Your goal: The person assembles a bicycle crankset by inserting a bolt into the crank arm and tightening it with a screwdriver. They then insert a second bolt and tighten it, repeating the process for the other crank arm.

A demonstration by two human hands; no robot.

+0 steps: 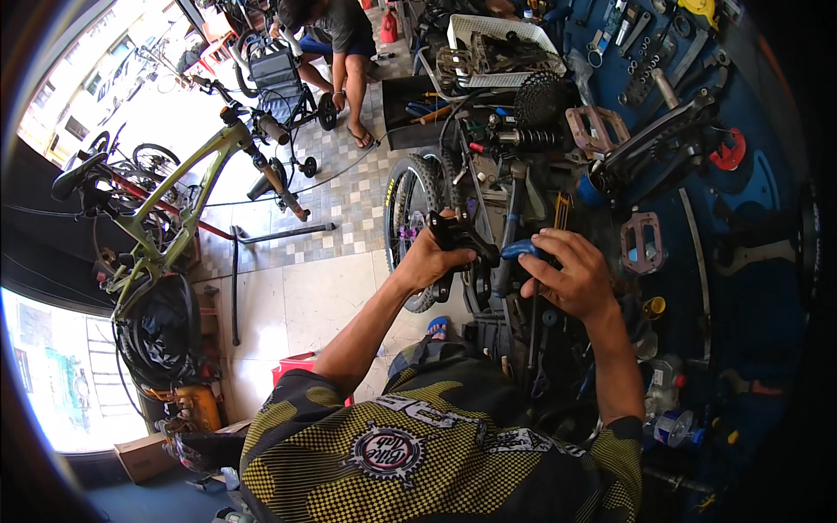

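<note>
My left hand [427, 263] is closed around a black bicycle part [466, 234] with curved arms, held up in front of me at the bench's edge. Its exact kind is hard to make out. Close by on the right, my right hand [575, 277] grips a blue-handled tool [520, 249] between thumb and fingers. The tool points left toward the black part; whether they touch I cannot tell. Beyond my left hand stands a bicycle wheel [399, 196] with a knobbly tyre. A flat pedal [642, 242] lies to the right of my right hand.
Tools and parts crowd the bench, including a crank [671, 144], a cassette [540, 98] and a shock absorber [532, 138]. A white basket [514, 77] of parts stands at the back. At left, a yellow-green bicycle frame [196, 187] hangs on a stand. Another person [344, 39] sits far off.
</note>
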